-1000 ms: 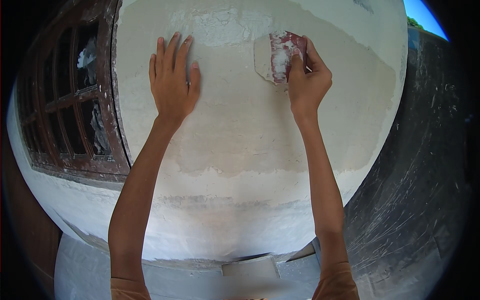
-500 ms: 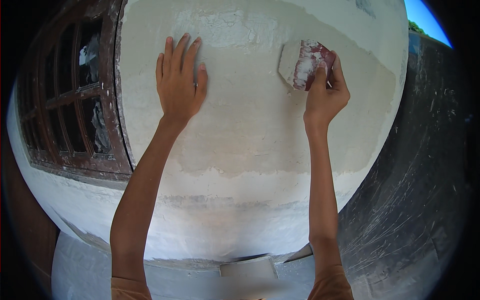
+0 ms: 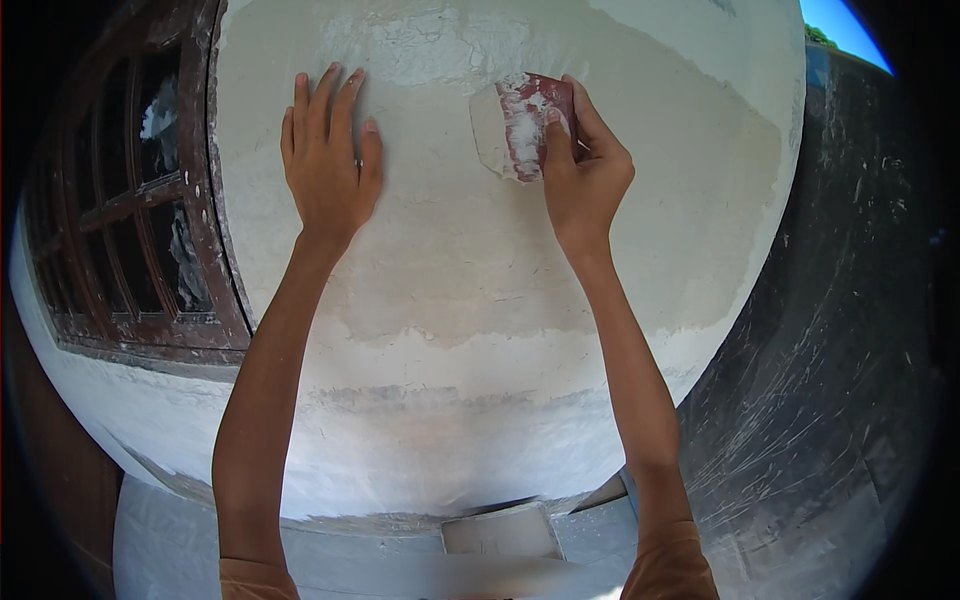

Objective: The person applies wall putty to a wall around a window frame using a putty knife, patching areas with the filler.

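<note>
My left hand point(image 3: 328, 165) lies flat on the wall point(image 3: 450, 240), fingers stretched upward, holding nothing. To its right, my right hand point(image 3: 588, 175) grips a dark red putty knife point(image 3: 535, 110) with the thumb on its near face. White filler is smeared over the red part, and the pale blade edge on the left rests against the wall or just off it; which one I cannot tell. A damp-looking beige coat covers the middle of the wall, with a whiter rough patch point(image 3: 430, 45) above and between my hands.
A dark brown wooden window point(image 3: 130, 190) with glass panes stands left of my left arm. On the right is a dark, scratched wall point(image 3: 830, 330). Below, a grey slab point(image 3: 503, 533) lies on the floor at the wall's foot.
My right hand has moved left across the wall with the putty knife, closer to my left hand. The whole view has shifted slightly; my left hand stays flat.
</note>
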A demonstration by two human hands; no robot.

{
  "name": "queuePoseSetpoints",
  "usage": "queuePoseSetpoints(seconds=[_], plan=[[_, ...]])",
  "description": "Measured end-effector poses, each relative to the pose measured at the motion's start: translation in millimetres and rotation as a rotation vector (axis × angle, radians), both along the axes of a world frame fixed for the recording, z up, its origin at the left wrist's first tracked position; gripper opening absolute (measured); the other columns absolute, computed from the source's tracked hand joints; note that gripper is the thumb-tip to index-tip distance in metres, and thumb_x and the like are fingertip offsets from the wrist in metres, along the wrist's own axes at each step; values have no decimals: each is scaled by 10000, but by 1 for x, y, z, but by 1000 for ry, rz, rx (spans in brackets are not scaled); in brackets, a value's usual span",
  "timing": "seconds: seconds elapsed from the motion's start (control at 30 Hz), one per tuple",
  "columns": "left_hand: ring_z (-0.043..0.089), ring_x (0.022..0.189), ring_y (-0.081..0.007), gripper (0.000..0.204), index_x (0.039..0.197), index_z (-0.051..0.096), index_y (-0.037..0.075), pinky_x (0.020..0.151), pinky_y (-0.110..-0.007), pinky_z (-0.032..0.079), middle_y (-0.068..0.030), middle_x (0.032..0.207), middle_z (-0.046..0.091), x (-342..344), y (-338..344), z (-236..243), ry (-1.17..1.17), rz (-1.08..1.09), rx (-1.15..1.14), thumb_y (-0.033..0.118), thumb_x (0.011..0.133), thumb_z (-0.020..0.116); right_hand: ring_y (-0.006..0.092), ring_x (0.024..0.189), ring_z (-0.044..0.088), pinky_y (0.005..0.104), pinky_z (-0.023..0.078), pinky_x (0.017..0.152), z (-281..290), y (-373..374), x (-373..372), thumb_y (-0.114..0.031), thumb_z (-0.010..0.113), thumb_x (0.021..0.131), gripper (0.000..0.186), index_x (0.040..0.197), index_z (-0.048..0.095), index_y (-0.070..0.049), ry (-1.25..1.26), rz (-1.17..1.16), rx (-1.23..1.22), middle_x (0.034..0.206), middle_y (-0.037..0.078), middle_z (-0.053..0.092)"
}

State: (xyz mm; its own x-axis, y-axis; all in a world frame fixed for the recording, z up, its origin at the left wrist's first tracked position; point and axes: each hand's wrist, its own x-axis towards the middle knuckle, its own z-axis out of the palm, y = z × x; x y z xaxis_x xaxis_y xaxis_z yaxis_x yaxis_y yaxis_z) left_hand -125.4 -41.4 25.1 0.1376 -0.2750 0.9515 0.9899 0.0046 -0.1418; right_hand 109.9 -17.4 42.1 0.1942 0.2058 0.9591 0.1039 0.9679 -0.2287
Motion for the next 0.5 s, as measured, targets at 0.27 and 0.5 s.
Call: queuePoseSetpoints(seconds=[0.27, 0.5], plan=[[317, 1421, -364, 445, 1368, 527, 109, 1134, -521, 238, -102, 1454, 466, 3, -1, -3, -15, 11, -50, 218, 940, 473, 108, 853, 630, 239, 524, 747, -4, -4, 23, -24, 563, 946, 389, 1325, 548, 64, 254, 139, -14, 1100, 147, 688], [321, 1419, -368, 450, 1357, 541, 118, 1139, -521, 239, -105, 1452, 469, 10, -4, -5, -42, 2, -72, 204, 919, 491, 181, 927, 683, 287, 548, 861, -10, 5, 46, 39, 526, 927, 405, 1328, 522, 95, 343, 100, -65, 1116, 166, 678]])
